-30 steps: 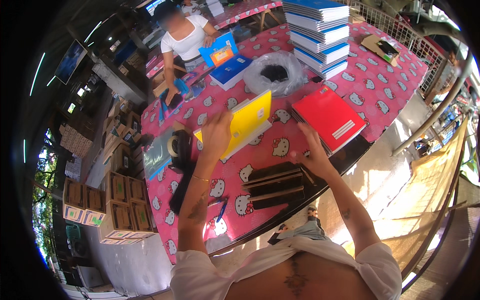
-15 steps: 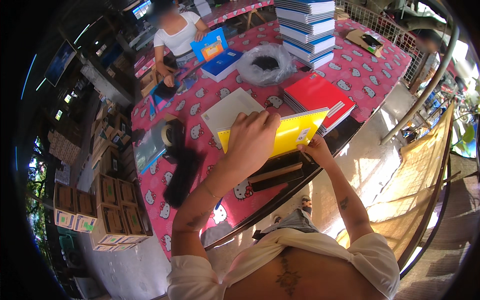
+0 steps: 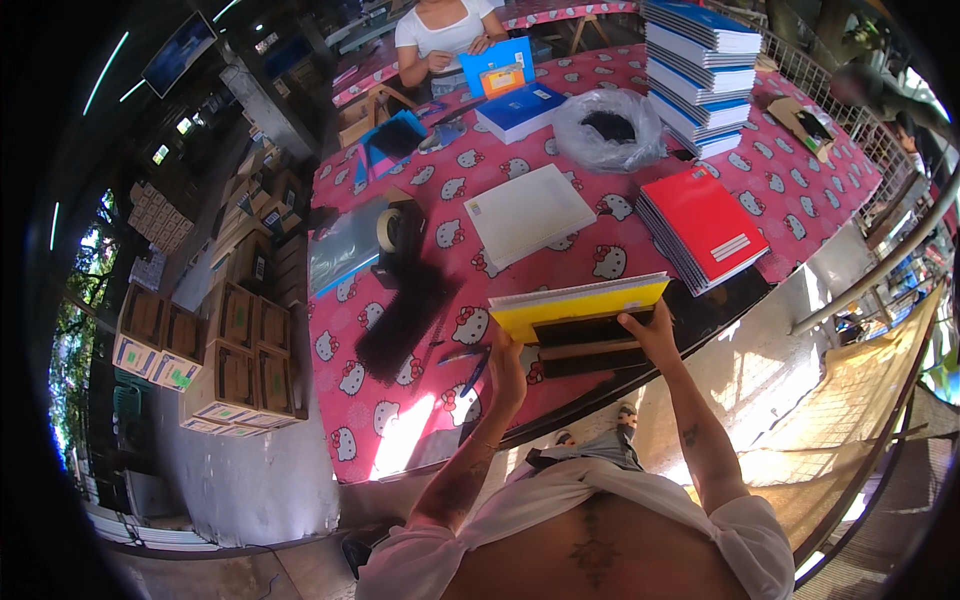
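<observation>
A yellow notebook (image 3: 535, 318) with a row of holes or binding along its long edge stands nearly upright above the near table edge. My left hand (image 3: 507, 372) grips its left end, the fingers partly hidden. At the right end my right hand (image 3: 655, 338) is closed on it, thumb on the near face. Just below lies a dark block with a brown strip (image 3: 600, 347). Beyond the notebook, a pale grey-white cover or notebook (image 3: 530, 215) rests flat. To the right sits a stack of red notebooks (image 3: 702, 222).
Black bristly coils (image 3: 400, 335), pens (image 3: 475, 370) and a tape dispenser (image 3: 392, 230) lie left. Farther back are a plastic-wrapped ring (image 3: 608, 130), a blue book (image 3: 520, 110) and a tall notebook stack (image 3: 700, 80). A co-worker (image 3: 445, 40) handles a blue folder (image 3: 498, 66).
My left hand has gone from the top of the yellow notebook to its left end. The notebook has come nearer and tilted. The co-worker's lower hand has risen from the table.
</observation>
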Demonstrator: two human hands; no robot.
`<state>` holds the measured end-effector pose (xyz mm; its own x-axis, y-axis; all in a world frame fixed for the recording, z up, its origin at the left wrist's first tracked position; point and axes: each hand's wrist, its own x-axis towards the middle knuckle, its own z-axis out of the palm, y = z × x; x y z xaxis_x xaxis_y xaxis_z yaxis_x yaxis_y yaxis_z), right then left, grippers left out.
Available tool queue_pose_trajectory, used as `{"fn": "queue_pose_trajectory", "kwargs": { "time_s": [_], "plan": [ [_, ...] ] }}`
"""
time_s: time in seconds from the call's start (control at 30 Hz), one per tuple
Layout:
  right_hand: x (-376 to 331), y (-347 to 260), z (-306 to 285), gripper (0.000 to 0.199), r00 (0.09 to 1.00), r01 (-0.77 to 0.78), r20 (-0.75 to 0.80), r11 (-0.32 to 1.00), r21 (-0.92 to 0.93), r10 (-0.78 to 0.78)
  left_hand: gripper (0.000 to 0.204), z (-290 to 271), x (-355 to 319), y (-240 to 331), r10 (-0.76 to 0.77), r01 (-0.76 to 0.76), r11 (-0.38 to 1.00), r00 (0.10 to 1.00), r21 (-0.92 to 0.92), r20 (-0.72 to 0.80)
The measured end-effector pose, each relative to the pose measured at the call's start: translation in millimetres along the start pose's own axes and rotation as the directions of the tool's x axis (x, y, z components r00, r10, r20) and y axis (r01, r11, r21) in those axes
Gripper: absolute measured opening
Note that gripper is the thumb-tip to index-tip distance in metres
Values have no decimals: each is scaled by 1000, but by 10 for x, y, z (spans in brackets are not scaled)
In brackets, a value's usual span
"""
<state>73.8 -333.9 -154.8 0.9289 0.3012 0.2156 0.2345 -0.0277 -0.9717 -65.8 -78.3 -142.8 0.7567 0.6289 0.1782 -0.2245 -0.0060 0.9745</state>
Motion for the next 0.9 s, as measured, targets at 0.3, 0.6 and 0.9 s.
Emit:
{"fn": "queue_pose_trajectory", "kwargs": {
  "time_s": [0.3,0.6,0.9],
  "plan": [
    [88,-631,49,93,983,181,-25,980,88,-179,22,-1309,1155,-419,407,-309,-6,868,951,284],
    [258,-1407,1115,29,761,648,494,542,-536,-421,24,-358,491,953,414,-507,575,857,642,306],
    [413,-1334,1241,12,723,690,435,537,-485,-537,20,-180,231,1058,449,-516,579,848,631,281]
  ]
}}
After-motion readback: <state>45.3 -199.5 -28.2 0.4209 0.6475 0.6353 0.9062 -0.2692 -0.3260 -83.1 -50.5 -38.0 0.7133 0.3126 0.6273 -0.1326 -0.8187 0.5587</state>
